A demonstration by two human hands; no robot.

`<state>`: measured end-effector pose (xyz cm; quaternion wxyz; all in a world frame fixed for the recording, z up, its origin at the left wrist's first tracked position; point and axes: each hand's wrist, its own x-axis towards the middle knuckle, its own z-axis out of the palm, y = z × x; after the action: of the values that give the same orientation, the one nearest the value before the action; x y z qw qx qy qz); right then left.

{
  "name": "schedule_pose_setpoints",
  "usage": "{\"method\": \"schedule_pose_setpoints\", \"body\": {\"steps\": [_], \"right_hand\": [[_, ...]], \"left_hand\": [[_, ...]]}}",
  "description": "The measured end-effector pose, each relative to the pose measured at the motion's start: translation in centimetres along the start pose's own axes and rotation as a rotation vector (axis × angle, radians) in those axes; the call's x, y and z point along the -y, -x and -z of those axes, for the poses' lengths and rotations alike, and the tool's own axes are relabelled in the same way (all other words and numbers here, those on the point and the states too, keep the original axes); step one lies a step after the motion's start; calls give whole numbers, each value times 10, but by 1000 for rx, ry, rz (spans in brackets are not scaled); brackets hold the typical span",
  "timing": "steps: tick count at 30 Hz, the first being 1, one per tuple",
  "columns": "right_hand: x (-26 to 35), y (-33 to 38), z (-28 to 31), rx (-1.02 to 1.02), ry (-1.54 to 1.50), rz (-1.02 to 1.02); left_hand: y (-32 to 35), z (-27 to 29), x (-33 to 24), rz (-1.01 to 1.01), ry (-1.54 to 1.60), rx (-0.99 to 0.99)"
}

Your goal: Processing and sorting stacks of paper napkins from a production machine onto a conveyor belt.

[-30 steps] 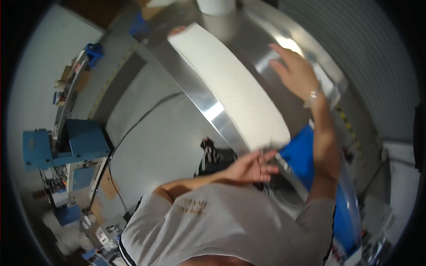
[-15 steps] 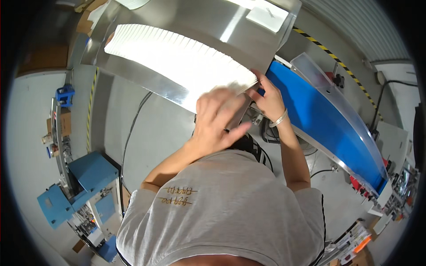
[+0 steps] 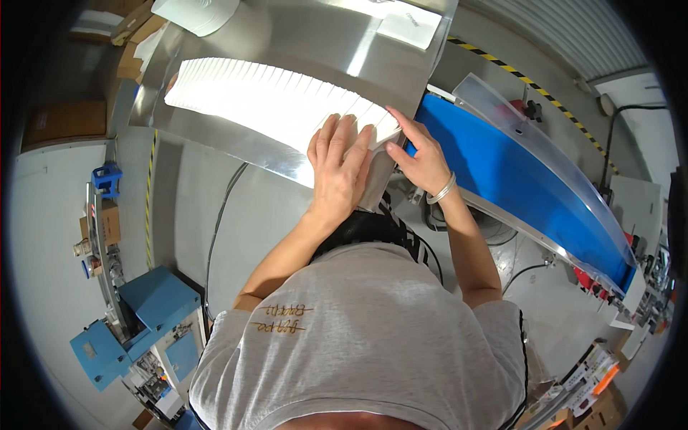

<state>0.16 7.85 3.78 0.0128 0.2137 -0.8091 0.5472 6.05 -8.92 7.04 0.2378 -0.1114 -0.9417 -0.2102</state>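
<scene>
Since half a second ago, the left hand [image 3: 335,175] has moved up onto the row of white folded sheets [image 3: 244,93]; in that earlier frame it was a blur at the near edge of the row. The right hand [image 3: 423,161] remains at the row's right-hand end.

Left fingers: extended, slightly spread, laid over the sheets near that end, not closed around them. Right fingers: thumb and forefinger stand apart at the end of the row, forefinger on the far side, thumb on the near side; whether they pinch the sheets cannot be told. A bracelet [image 3: 442,188] is on the right wrist.

The row lies in a curve along the near side of a metal table [image 3: 308,43], its pleat-like edges visible on the far side. Farther back on the table are a white flat box [image 3: 410,24], at right, and a white rounded container [image 3: 197,14], at left. Right of the table runs a blue belt [image 3: 502,165] alongside a clear guard [image 3: 566,168]. Black-and-yellow tape [image 3: 516,70] marks the floor beyond. A blue machine [image 3: 158,304] stands at lower left.
</scene>
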Motion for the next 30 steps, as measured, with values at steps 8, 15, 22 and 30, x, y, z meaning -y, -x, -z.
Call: {"method": "schedule_pose_setpoints", "body": {"steps": [8, 15, 22, 30], "right_hand": [[-3, -3, 11, -15, -82, -117], [-12, -8, 22, 107, -105, -66], [-62, 19, 42, -146, -230, -402], [-104, 69, 121, -532, 822, -558]], "left_hand": [[5, -7, 6, -51, -20, -52], [6, -6, 5, -85, -49, -63], [4, 0, 5, 69, -11, -45], [1, -1, 10, 88, 43, -81]]}}
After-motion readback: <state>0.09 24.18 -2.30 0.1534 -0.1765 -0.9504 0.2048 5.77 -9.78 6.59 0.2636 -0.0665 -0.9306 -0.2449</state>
